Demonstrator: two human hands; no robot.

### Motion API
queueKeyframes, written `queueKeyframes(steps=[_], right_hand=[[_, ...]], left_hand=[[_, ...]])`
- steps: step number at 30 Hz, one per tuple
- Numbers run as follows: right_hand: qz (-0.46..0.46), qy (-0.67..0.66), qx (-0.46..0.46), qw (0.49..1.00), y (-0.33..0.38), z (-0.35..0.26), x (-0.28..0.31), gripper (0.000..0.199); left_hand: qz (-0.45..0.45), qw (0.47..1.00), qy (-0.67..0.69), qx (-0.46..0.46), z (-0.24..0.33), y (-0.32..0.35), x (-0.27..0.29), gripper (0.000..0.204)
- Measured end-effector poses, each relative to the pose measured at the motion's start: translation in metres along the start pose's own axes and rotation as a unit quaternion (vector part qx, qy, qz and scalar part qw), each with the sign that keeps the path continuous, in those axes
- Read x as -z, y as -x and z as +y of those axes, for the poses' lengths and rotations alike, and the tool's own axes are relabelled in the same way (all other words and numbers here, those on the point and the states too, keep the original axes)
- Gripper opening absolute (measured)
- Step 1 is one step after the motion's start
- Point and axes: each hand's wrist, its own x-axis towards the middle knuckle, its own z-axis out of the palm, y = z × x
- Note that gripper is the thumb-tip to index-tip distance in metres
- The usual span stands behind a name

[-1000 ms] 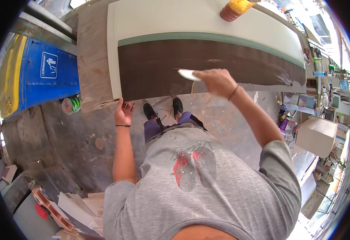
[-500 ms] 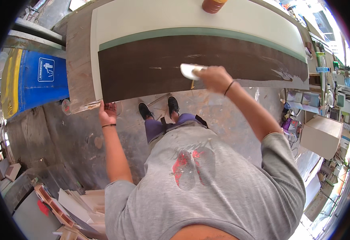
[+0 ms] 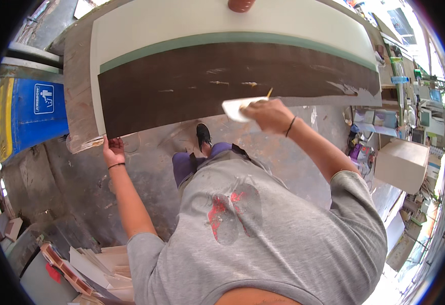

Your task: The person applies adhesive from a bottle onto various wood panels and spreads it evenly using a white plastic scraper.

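Note:
A long dark brown sheet (image 3: 161,101) lies along the near side of the workbench, with pale streaks and yellowish smears on its face. My right hand (image 3: 270,114) grips a white flat spreader (image 3: 235,109), now just over the sheet's near edge. A thin yellow piece (image 3: 269,92) sticks out past my fingers; I cannot make out what it is. At the sheet's near left corner, my left hand (image 3: 114,150) is palm up, its curled fingers holding the edge. Behind the brown sheet run a green strip (image 3: 192,42) and a white panel (image 3: 171,23).
A reddish-brown container (image 3: 241,5) stands on the white panel. Left of the bench is a blue and yellow bin (image 3: 36,119). Cut boards (image 3: 95,269) lean at the lower left. A beige box (image 3: 401,165) sits at the right, near cluttered shelves.
My right hand has brought the spreader down toward me, to the sheet's near edge. More pale smears show on the sheet. The view has shifted; my left hand stays at the corner.

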Motion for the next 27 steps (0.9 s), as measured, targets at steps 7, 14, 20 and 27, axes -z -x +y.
queueKeyframes(steps=[7,14,20,27], right_hand=[[-0.104,0.002,-0.134,0.986,0.017,0.032,0.056,0.049],[-0.183,-0.007,-0.061,0.981,0.052,0.029,0.021,0.047],[-0.08,0.034,-0.166,0.982,0.081,0.109,0.049,0.049],[-0.146,-0.014,-0.067,0.987,0.129,0.095,0.002,0.052]], left_hand=[[-0.036,0.999,-0.005,-0.015,0.002,-0.002,0.005,0.015],[-0.032,0.999,-0.015,-0.025,0.005,-0.021,0.017,0.015],[0.068,0.995,-0.031,-0.071,0.002,0.005,-0.006,0.042],[0.097,0.994,-0.022,-0.035,-0.04,0.068,0.038,0.047]])
